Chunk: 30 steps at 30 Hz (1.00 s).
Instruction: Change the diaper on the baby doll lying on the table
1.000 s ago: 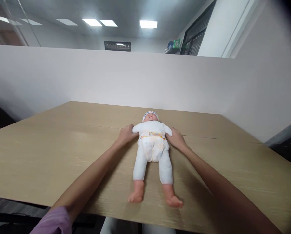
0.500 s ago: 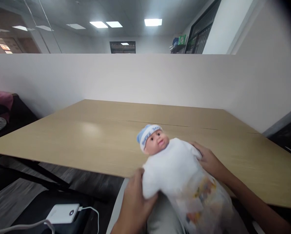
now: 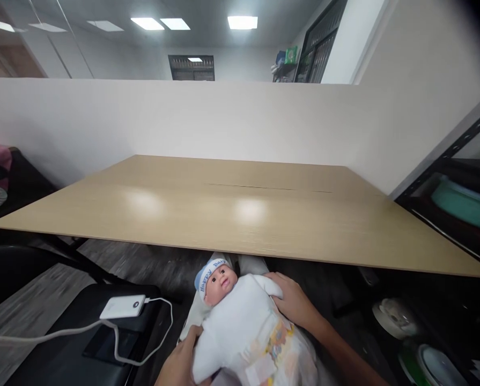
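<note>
A baby doll (image 3: 243, 327) in a white suit, a printed diaper and a blue-and-white cap lies on my lap, below the front edge of the wooden table (image 3: 240, 214). Its head points up and to the left. My left hand (image 3: 181, 364) grips the doll's left side near its arm, at the bottom of the view. My right hand (image 3: 294, 303) rests on the doll's other shoulder, fingers curled against the white cloth. Both hands hold the doll.
A white power bank (image 3: 123, 307) with a white cable lies on a black seat at the lower left. A black shelf (image 3: 452, 177) at the right holds a teal bowl (image 3: 463, 201); more dishes (image 3: 396, 319) sit low at the right. A white partition stands behind the table.
The doll has come off the tabletop, toward me and down onto my lap, turned head-left. Both hands stayed on it. The view has shifted back from the table.
</note>
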Each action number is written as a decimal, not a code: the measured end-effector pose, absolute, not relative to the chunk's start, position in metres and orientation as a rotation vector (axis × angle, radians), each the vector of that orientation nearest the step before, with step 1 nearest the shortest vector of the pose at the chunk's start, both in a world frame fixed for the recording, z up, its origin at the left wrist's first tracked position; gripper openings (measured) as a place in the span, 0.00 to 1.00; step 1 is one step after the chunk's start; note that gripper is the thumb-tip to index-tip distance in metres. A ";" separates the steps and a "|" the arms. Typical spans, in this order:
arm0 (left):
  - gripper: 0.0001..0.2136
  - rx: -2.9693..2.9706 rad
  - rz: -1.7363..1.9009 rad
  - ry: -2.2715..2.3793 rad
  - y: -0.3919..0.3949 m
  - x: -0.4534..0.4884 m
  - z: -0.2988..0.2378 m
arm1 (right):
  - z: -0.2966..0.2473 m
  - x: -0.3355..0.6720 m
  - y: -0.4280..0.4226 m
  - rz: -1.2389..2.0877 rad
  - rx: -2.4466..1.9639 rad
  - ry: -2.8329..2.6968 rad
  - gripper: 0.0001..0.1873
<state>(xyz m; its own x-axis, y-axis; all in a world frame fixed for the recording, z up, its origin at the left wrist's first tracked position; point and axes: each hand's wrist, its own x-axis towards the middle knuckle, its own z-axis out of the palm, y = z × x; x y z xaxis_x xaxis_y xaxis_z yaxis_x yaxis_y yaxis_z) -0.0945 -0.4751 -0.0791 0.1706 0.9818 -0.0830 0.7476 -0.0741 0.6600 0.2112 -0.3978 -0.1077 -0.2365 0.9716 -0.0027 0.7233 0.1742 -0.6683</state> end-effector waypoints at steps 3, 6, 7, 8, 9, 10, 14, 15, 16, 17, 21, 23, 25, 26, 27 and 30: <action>0.17 1.905 0.486 1.616 -0.448 -0.082 -0.081 | -0.146 0.217 -0.387 0.910 -1.607 -2.023 0.25; 0.14 1.955 0.437 1.577 -0.412 -0.066 -0.079 | -0.174 0.227 -0.387 0.963 -1.653 -2.023 0.25; 0.14 1.985 0.402 1.551 -0.402 -0.061 -0.077 | -0.178 0.231 -0.390 0.975 -1.652 -2.007 0.24; 0.15 2.019 0.359 1.519 -0.394 -0.059 -0.075 | -0.179 0.234 -0.394 0.987 -1.648 -1.977 0.23; 0.16 2.051 0.315 1.488 -0.390 -0.058 -0.074 | -0.178 0.237 -0.399 0.999 -1.644 -1.933 0.21; 0.17 2.079 0.272 1.460 -0.389 -0.060 -0.072 | -0.173 0.238 -0.405 1.014 -1.640 -1.882 0.20; 0.24 2.151 0.104 1.390 -0.414 -0.093 -0.066 | -0.139 0.237 -0.431 1.163 -1.632 -1.763 0.22; 0.25 2.163 0.061 1.378 -0.422 -0.102 -0.063 | -0.131 0.234 -0.436 1.201 -1.630 -1.764 0.22; 0.25 2.173 0.024 1.369 -0.428 -0.110 -0.060 | -0.125 0.232 -0.441 1.221 -1.638 -1.763 0.21; 0.24 2.188 -0.011 1.359 -0.432 -0.114 -0.056 | -0.120 0.230 -0.444 1.219 -1.654 -1.763 0.21; 0.22 2.380 -0.026 1.071 -0.417 -0.085 -0.046 | -0.119 0.224 -0.449 1.121 -1.715 -1.792 0.19; 0.20 2.423 0.129 0.806 -0.400 -0.053 -0.052 | -0.124 0.224 -0.449 1.063 -1.723 -1.818 0.18; 0.17 2.386 0.239 0.587 -0.388 -0.024 -0.068 | -0.130 0.225 -0.449 1.009 -1.733 -1.819 0.18; 0.16 2.362 0.280 0.509 -0.384 -0.014 -0.077 | -0.133 0.226 -0.450 0.996 -1.735 -1.812 0.18; 0.15 2.336 0.319 0.456 -0.383 -0.007 -0.087 | -0.136 0.227 -0.450 0.995 -1.731 -1.801 0.17; 0.13 2.236 0.452 0.425 -0.388 -0.006 -0.108 | -0.149 0.234 -0.448 1.016 -1.711 -1.756 0.18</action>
<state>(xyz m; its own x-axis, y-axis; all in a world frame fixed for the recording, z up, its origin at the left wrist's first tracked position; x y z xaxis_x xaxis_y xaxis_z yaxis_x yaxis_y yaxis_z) -0.0064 -0.3881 -0.1081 0.8798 0.4393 0.1817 0.1540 -0.6250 0.7653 0.2335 -0.4481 -0.1494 -0.1004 0.9829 -0.1546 0.6237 -0.0589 -0.7794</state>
